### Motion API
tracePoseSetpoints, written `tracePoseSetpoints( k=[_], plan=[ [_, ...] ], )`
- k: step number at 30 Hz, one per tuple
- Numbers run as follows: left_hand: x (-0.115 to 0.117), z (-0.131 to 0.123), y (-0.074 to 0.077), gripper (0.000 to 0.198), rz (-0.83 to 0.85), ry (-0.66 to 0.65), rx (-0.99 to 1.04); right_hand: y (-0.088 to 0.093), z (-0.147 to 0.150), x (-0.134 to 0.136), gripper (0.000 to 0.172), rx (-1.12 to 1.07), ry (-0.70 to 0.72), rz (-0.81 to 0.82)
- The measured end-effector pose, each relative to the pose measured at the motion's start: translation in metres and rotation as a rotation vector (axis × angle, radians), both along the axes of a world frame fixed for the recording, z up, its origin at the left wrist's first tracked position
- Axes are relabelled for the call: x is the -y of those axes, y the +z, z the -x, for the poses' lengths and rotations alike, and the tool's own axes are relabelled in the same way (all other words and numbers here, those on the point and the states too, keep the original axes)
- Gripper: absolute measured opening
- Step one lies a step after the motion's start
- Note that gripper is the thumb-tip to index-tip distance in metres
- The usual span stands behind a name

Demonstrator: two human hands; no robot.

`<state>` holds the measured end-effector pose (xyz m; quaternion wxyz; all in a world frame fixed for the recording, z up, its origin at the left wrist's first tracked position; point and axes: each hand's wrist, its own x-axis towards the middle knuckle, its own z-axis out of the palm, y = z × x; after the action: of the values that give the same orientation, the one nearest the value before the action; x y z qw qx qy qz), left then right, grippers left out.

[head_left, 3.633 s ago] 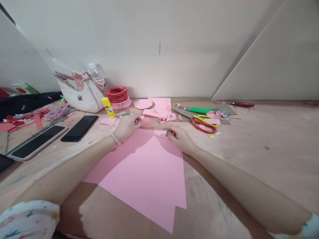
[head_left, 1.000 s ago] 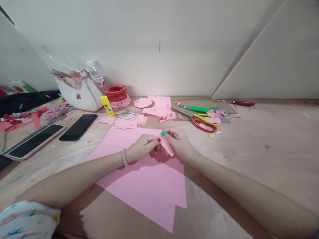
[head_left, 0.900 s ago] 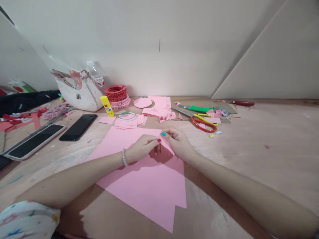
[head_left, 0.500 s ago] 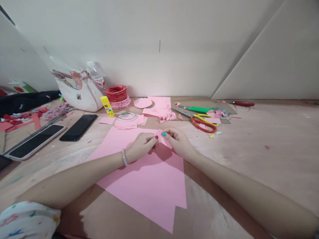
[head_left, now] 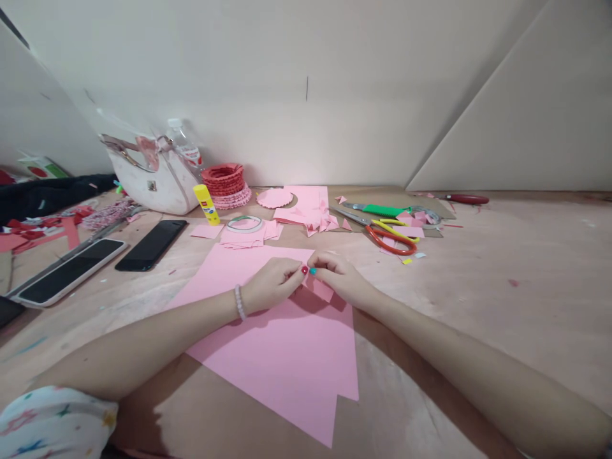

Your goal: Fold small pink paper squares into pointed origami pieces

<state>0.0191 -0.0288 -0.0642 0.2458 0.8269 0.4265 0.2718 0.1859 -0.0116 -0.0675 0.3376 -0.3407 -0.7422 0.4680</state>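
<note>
My left hand [head_left: 270, 285], with a beaded bracelet at the wrist, and my right hand [head_left: 340, 278] meet fingertip to fingertip. Between them they pinch a small folded piece of pink paper [head_left: 318, 289], whose lower corner shows below my fingers. The rest of that piece is hidden by my hands. Both hands rest just above a large pink paper sheet [head_left: 280, 347] lying flat on the wooden table, with a stepped lower edge. My forearms lie across the sheet's upper part.
Ahead of my hands lie a tape roll [head_left: 244, 224], pink paper squares [head_left: 241, 239] and a glue stick [head_left: 206, 205]. Orange-handled scissors [head_left: 389, 240] and pink scraps lie to the right. Two phones [head_left: 151, 245] sit left, beyond them a white handbag [head_left: 150, 185].
Since the earlier frames, my hands have come closer together. The small pink piece has shifted down and lies flatter against the large sheet.
</note>
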Motion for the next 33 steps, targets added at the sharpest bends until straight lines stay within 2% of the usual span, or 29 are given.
tracePoseSetpoints(
  k=[4,13,20,24,26,28,30,33],
  plan=[
    [-0.001,0.0,-0.002,0.038,-0.056,-0.018,-0.033,0.002,0.002,0.003,0.014,0.042,0.051,-0.013],
    [0.001,0.003,-0.001,0.044,-0.124,0.142,0.092,0.001,-0.003,0.001,0.012,0.105,-0.115,-0.148],
    [0.001,-0.002,-0.001,0.039,0.148,0.19,0.298,-0.001,-0.01,-0.003,0.011,0.071,-0.203,-0.136],
    [-0.001,0.002,0.001,0.038,0.147,0.327,0.325,-0.003,-0.017,-0.01,0.012,0.027,-0.258,-0.178],
    [-0.001,0.003,0.002,0.039,0.124,0.289,0.268,-0.003,-0.018,-0.012,0.011,-0.007,-0.283,-0.186],
    [0.001,0.003,0.002,0.04,0.125,0.211,0.183,-0.002,-0.016,-0.011,0.01,-0.001,-0.227,-0.197],
    [0.003,0.002,0.002,0.039,0.127,0.146,0.114,-0.002,-0.013,-0.006,0.009,0.085,-0.127,-0.242],
    [0.005,0.001,0.002,0.035,0.064,0.074,0.01,-0.002,-0.008,0.001,0.01,0.238,-0.082,-0.346]
  ],
)
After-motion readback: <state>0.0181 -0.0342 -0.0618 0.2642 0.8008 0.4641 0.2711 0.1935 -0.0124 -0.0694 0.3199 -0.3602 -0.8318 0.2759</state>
